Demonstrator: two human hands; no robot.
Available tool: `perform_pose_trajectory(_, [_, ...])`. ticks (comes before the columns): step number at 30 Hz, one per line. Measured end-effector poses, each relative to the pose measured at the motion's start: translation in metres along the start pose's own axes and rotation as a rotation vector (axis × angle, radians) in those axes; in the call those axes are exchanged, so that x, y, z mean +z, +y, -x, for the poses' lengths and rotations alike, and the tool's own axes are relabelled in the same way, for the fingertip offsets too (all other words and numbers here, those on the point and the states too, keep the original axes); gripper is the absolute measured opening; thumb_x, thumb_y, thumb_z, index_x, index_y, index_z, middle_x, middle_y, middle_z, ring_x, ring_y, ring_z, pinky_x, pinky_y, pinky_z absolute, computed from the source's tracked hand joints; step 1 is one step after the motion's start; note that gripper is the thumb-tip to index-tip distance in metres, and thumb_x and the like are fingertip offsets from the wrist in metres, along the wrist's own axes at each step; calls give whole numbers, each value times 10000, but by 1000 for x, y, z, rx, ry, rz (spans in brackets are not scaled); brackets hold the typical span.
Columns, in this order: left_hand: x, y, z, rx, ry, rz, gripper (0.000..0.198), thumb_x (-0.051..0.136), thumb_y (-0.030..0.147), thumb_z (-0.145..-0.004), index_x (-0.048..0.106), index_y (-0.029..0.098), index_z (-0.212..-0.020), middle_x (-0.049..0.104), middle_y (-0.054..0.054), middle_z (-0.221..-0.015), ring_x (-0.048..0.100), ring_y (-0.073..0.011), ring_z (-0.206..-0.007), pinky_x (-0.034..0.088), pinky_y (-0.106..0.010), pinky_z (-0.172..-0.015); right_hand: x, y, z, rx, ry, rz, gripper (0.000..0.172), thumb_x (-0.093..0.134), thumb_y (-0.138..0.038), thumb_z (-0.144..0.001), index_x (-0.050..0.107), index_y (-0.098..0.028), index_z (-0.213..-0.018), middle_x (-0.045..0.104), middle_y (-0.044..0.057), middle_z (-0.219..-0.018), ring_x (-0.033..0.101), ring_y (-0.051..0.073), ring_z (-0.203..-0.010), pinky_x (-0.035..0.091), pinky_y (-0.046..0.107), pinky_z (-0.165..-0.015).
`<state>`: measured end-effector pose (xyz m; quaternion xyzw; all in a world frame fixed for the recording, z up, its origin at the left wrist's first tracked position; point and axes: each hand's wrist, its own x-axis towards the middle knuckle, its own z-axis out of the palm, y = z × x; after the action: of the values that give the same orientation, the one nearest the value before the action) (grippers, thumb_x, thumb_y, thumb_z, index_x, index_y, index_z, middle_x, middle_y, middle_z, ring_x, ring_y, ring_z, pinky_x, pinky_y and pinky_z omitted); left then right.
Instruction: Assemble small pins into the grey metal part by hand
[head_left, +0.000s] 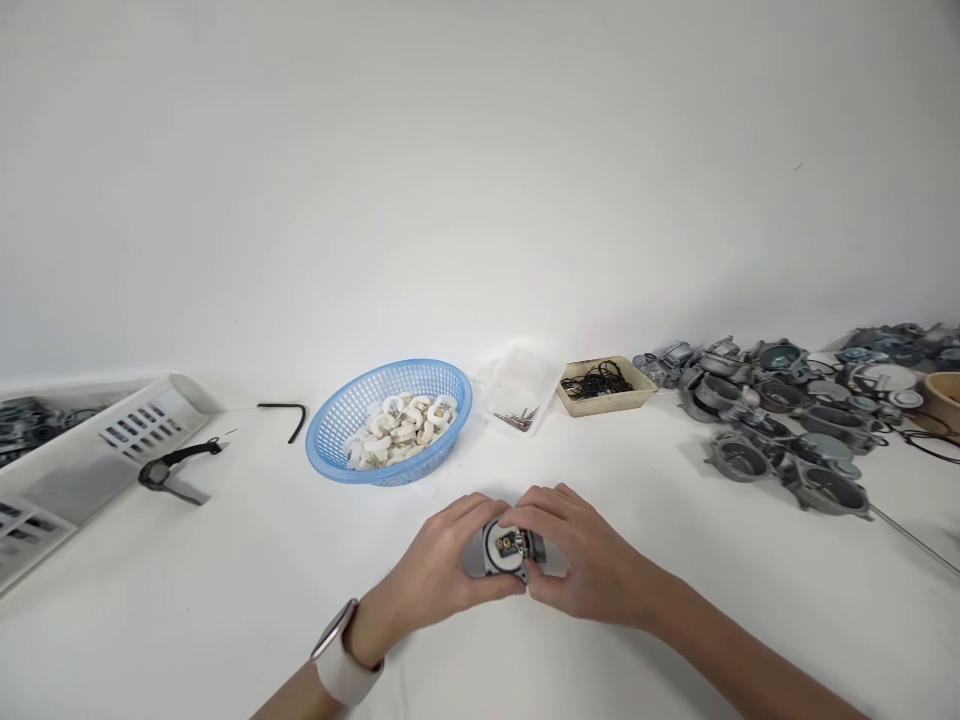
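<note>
I have both hands, left [442, 565] and right [577, 560], closed round the casting [510, 550]: rigid, seemingly heavy metal, best held by its rim.

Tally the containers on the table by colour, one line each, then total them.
Blue basket: 1
White crate: 1
Clear plastic tray: 1
Beige tray: 1
Tan bowl, cut off at the right edge: 1
Total: 5

Both forearms are bare, no sleeves showing. The left wrist [341, 655] wears a pale band, probably a watch, its face hidden.
</note>
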<state>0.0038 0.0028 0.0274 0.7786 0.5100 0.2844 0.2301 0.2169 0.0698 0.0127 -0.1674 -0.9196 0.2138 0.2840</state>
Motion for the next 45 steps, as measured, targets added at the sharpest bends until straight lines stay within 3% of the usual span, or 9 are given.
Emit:
perform_pose_trajectory(27, [0, 0, 0, -4, -1, -14, 473, 793, 450, -808, 606, 263, -1201, 665, -33, -1081, 620, -232, -980, 517, -361, -840, -3, 0, -2, -3, -2, 8, 454, 608, -80, -758, 550, -260, -1172, 605, 12, -978, 561, 177, -833, 411, 338, -798])
perform_pose_trajectory(45, [-1, 1, 0, 2, -1, -16, 493, 825, 400, -789, 598, 273, -1207, 662, -16, -1089, 614, -219, -988, 509, -345, -854, -2, 0, -1, -8, 4, -8, 435, 591, -86, -785, 537, -263, -1179, 593, 10, -992, 549, 176, -849, 394, 337, -809])
